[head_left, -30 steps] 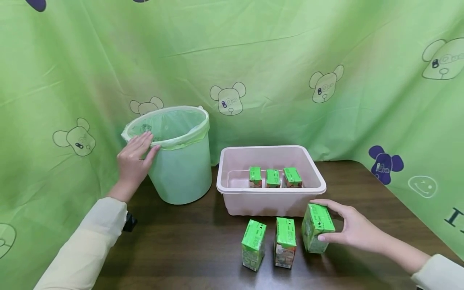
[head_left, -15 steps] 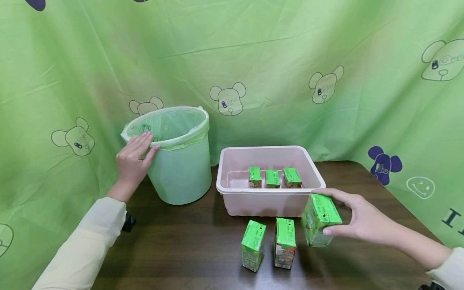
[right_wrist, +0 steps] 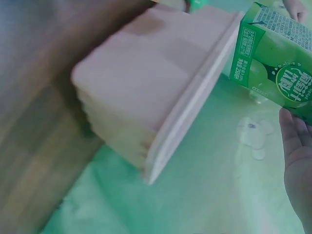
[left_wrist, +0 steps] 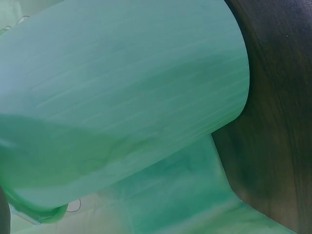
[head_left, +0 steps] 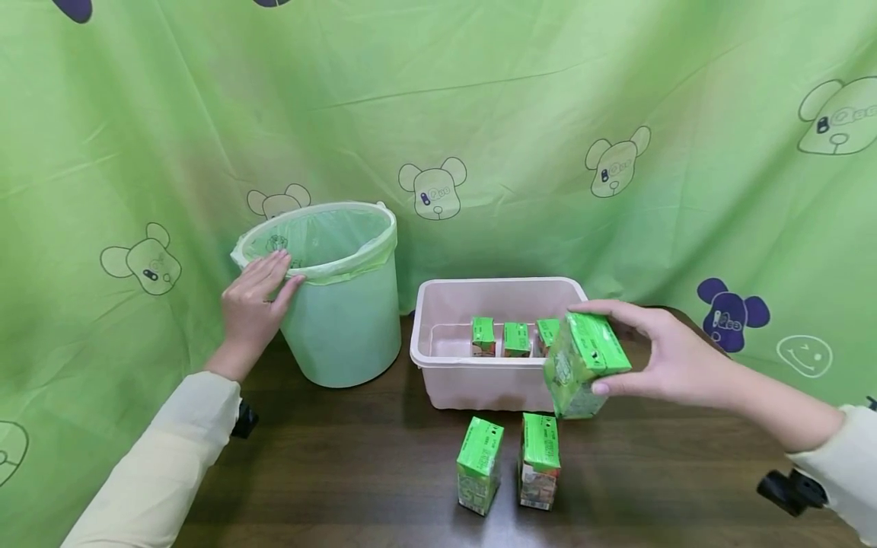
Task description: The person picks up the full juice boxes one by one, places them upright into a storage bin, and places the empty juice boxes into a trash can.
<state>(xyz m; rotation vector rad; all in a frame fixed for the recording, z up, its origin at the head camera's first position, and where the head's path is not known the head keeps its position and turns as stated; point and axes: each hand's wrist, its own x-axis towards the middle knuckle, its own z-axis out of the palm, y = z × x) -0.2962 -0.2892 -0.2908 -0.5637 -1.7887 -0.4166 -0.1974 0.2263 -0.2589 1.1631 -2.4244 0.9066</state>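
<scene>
My right hand (head_left: 674, 358) grips a green juice box (head_left: 584, 373) between thumb and fingers, raised off the table at the tub's front right corner. In the right wrist view the printed face of this juice box (right_wrist: 273, 58) shows beside the pale tub (right_wrist: 146, 73). My left hand (head_left: 250, 308) rests on the near rim of a light green trash bin (head_left: 342, 327), fingers straight and thumb apart. Two more juice boxes (head_left: 479, 464) stand in front of the pink tub (head_left: 489, 384). Inside the tub are three juice boxes (head_left: 516, 339), one partly hidden by the held one.
A thin green bag (head_left: 349, 266) lines the bin and folds over its rim. The bin and tub stand side by side on a dark wooden table (head_left: 342, 472). A green printed curtain (head_left: 507, 114) hangs behind and at both sides.
My right hand has lifted the juice box off the table and carried it up and left to the tub's front right corner. My left hand has stayed on the bin's rim.
</scene>
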